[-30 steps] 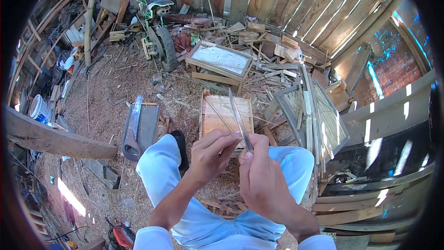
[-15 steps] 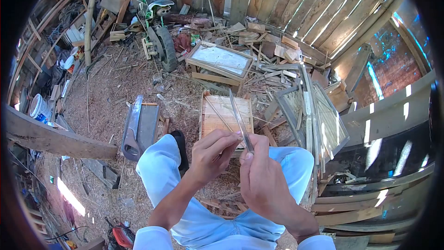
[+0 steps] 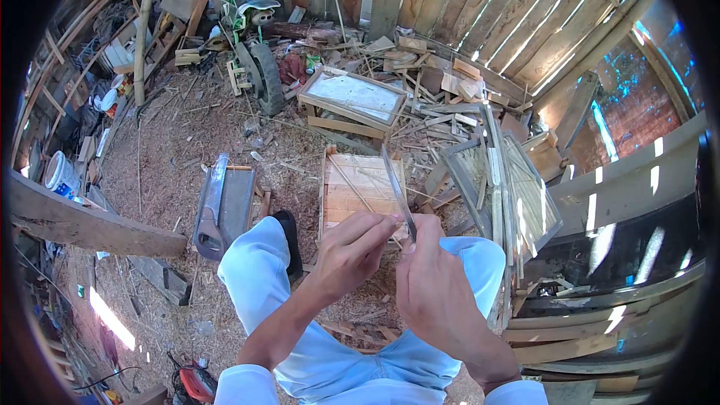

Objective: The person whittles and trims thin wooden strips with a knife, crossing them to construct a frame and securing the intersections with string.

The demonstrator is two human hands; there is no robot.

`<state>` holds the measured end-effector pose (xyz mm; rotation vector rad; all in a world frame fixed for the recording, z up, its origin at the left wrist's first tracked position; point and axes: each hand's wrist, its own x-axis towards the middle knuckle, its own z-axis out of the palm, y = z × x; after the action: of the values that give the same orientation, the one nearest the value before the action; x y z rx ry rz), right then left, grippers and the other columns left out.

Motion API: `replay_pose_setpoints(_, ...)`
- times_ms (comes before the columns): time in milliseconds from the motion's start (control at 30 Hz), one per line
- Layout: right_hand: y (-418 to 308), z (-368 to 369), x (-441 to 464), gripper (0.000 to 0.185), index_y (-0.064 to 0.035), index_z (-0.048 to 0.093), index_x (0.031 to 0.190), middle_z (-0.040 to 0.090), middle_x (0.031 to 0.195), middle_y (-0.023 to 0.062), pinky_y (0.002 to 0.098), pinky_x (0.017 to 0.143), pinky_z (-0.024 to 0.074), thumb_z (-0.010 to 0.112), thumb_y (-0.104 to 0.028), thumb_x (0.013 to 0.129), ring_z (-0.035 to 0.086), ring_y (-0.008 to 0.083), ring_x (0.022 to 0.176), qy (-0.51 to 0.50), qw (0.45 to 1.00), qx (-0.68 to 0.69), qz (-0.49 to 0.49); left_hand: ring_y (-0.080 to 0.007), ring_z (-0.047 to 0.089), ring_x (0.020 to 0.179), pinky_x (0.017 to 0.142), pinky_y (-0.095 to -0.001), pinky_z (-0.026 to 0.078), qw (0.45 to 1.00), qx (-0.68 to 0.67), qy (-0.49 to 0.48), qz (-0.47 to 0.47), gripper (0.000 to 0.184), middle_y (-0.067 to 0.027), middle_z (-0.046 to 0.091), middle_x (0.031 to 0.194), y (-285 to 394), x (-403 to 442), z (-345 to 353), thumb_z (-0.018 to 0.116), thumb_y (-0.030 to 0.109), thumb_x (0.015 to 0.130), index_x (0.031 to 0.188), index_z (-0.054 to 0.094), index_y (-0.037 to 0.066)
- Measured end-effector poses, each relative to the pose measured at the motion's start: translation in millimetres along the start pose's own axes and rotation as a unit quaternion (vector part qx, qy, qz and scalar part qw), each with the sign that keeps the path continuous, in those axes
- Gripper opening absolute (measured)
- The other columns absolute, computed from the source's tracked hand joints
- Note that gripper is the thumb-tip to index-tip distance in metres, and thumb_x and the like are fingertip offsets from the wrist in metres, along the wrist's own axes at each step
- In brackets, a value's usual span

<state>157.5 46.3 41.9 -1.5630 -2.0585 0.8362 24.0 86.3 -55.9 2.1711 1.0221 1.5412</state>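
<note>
My right hand (image 3: 441, 281) is closed around the lower end of a long, narrow knife (image 3: 395, 184), whose blade points up and away from me. My left hand (image 3: 347, 255) is pinched shut beside the blade, its fingertips close to my right thumb. A thin wooden stick (image 3: 349, 180) runs from the far left down to the left fingers; the grip on it is partly hidden. Beyond both hands stands a low slatted wooden stool (image 3: 356, 161), under the blade and the stick.
A handsaw (image 3: 213, 206) lies on a dark-topped low stool (image 3: 238, 199) at left. Farther off are a pale-topped wooden frame (image 3: 352, 97), scrap wood (image 3: 431, 67) and a wheel (image 3: 262, 79). Framed panels (image 3: 517, 187) lean at right. A red power tool (image 3: 196, 384) lies at lower left.
Both hands and the knife have shifted slightly to the right over the stool. The knife stays in my right hand, and its blade stands a little steeper.
</note>
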Motion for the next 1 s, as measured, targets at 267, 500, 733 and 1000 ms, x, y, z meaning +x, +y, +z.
replay_pose_setpoints(267,-2,-12,-7,0.03,0.013,0.032,0.106,0.056,0.076,0.0293,0.0497,0.056,0.0472,0.047,0.0,0.083,0.06,0.0445,0.067,-0.041,0.997,-0.067,0.029,-0.0287,0.062,0.079,0.065,-0.0359,0.051,0.997,-0.007,-0.036,0.063,0.042,-0.0133,0.06,0.086,-2,-2,7,0.063,-0.01,0.063,0.104,0.06,-0.006)
replay_pose_setpoints(500,-1,-13,-2,0.027,0.0101,0.03,0.102,0.055,0.077,0.0313,0.0512,0.059,0.047,0.045,0.001,0.082,0.058,0.0472,0.068,-0.031,0.995,-0.091,0.007,-0.0289,0.062,0.081,0.065,-0.0359,0.052,0.998,-0.026,-0.036,0.05,0.04,-0.0139,0.061,0.09,-2,-4,9,0.063,-0.01,0.062,0.102,0.059,-0.006)
replay_pose_setpoints(733,5,-17,-2,0.026,0.0063,0.031,0.106,0.053,0.066,0.0268,0.0539,0.057,0.0389,0.048,0.002,0.086,0.055,0.0473,0.066,-0.029,0.997,-0.065,-0.007,-0.0286,0.063,0.078,0.065,-0.0359,0.052,0.997,0.002,-0.022,0.07,0.035,-0.0132,0.062,0.087,-7,-2,11,0.063,-0.01,0.067,0.102,0.06,-0.006)
replay_pose_setpoints(1000,9,-8,7,0.022,0.0053,0.033,0.106,0.055,0.075,0.0314,0.0549,0.059,0.0416,0.045,-0.002,0.089,0.057,0.0492,0.07,0.019,0.999,-0.028,-0.033,-0.0291,0.064,0.072,0.06,-0.033,0.051,1.0,-0.011,0.021,-0.009,0.026,-0.0125,0.064,0.084,-2,8,15,0.066,-0.009,0.074,0.098,0.061,-0.001)
